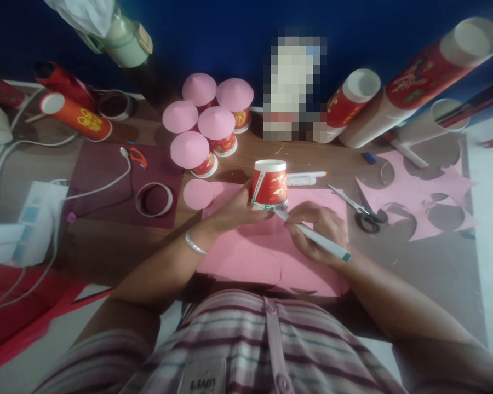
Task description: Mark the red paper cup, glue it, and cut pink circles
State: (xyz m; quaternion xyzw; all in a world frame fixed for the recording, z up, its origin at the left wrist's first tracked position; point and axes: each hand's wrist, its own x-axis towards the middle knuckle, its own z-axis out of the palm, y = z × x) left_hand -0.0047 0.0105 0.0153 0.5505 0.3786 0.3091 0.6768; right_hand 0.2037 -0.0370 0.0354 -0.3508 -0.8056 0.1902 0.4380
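The left hand (239, 211) is curled round the lower part of a red cup (270, 186), held over pink paper (246, 257), while the right hand (321, 229) pinches a white pen (318, 239), its tip at the cup's lower edge. Left of the cup lies a pink disc (198, 194), with cone-topped cups (216, 123) beyond; right of the cup are scissors (362, 211) and, farther out, a cut-out pink sheet (425, 172).
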